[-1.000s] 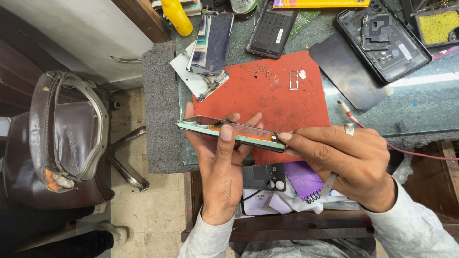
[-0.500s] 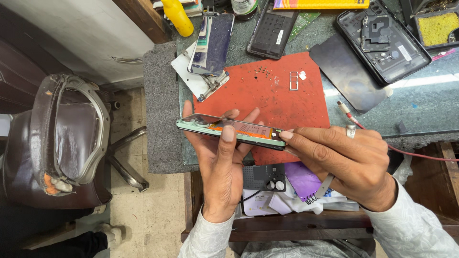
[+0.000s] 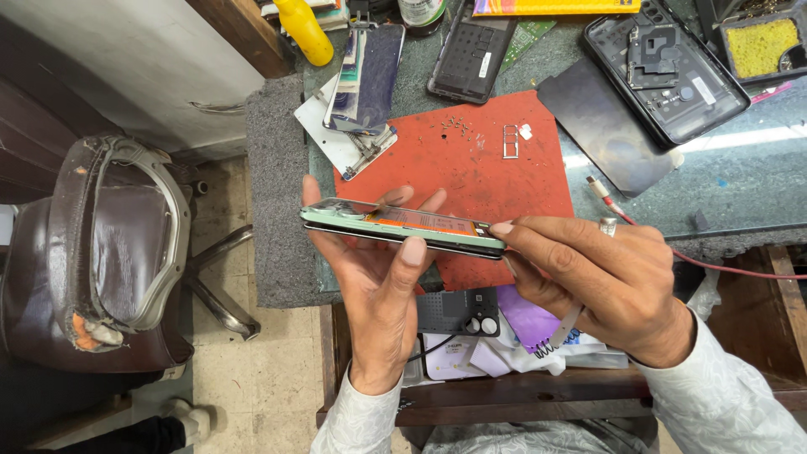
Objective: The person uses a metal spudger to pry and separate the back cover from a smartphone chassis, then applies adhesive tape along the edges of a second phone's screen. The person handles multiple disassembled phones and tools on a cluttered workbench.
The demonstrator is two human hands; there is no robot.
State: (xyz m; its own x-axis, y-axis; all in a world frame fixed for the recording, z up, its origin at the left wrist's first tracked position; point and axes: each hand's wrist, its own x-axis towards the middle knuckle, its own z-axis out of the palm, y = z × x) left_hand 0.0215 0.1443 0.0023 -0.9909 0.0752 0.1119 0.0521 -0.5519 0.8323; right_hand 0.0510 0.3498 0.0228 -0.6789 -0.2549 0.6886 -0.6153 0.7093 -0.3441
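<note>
Head view: phone held edge-on

Left hand (image 3: 378, 286) grip is clenched round the green phone (image 3: 403, 227), above the red mat (image 3: 504, 168) on the bench (image 3: 740, 176). Right hand (image 3: 605, 277) pinches the phone's right end.

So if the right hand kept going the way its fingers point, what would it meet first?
The right hand points left; its fingertips already touch the opened green phone. Past that, probably the left hand, though depth is unclear.

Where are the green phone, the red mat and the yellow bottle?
green phone (image 3: 395, 224), head view, upper side edge.
red mat (image 3: 496, 172), head view, bare middle.
yellow bottle (image 3: 304, 32), head view, body.
</note>
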